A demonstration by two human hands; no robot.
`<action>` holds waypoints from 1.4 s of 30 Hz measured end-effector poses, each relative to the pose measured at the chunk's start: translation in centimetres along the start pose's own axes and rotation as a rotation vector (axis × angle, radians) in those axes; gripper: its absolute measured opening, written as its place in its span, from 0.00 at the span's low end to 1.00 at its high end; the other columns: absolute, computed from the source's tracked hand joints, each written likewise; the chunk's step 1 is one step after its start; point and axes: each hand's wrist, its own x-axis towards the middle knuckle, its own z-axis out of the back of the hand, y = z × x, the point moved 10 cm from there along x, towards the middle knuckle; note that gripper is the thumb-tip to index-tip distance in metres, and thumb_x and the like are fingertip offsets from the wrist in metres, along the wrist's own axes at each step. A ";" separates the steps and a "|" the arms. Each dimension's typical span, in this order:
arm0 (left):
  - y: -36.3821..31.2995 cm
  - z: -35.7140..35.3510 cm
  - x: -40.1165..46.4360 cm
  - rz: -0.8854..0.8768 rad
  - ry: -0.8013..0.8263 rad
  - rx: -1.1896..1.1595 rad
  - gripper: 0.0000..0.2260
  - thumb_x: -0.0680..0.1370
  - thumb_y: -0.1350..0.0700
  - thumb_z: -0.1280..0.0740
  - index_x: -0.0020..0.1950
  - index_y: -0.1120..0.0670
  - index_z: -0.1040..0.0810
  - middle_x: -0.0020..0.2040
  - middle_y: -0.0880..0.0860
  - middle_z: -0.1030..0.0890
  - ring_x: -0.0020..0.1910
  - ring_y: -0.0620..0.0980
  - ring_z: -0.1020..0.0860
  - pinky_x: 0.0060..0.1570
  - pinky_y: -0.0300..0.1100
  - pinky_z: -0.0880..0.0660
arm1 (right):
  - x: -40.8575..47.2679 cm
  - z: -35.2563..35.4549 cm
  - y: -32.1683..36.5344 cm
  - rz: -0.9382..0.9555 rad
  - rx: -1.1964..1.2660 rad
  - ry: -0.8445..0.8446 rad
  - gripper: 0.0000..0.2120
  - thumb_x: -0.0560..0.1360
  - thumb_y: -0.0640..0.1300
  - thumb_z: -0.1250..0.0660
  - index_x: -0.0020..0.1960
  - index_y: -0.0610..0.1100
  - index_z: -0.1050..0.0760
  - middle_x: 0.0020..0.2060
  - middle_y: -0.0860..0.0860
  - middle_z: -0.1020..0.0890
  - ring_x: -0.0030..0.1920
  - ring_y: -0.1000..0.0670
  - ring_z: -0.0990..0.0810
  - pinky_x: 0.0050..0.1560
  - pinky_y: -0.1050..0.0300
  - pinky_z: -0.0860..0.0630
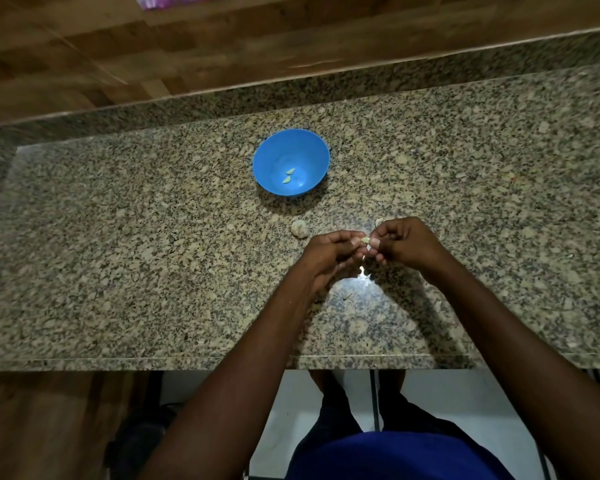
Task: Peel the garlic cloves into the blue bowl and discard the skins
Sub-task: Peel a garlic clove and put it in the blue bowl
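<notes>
Speckled granite forms the counter point(153, 237), backed by a wood-grain wall, with the round blue plastic bowl point(290, 162) standing toward the far side and two pale peeled garlic cloves point(288, 176) lying on its bottom. Nearer the person, a small papery garlic bulb remnant point(299, 228) lies on the stone just left of the hands, and another pale scrap point(379, 222) peeks out behind the right knuckles; I cannot tell whether it is skin or clove. Both hands meet above the counter: the left hand point(329, 252) pinches one end of a small whitish garlic clove point(365, 240), and the right hand point(404, 242) has its fingers curled round the other end, thumb against it. Peeling looks to be in progress. To do it well, the left should hold the clove steady while the right thumbnail lifts the skin at the tip and strips it lengthwise, so the skin comes off in few pieces and none drops into the bowl.
</notes>
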 end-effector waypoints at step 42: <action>-1.1 -0.7 1.9 -0.139 0.120 0.161 0.06 0.79 0.67 0.33 0.47 0.59 0.16 0.36 0.56 0.17 0.32 0.46 0.21 0.35 0.37 0.21 | 1.1 -2.9 -3.3 -0.357 0.386 0.394 0.10 0.82 0.35 0.40 0.51 0.32 0.21 0.37 0.43 0.17 0.33 0.51 0.19 0.35 0.61 0.21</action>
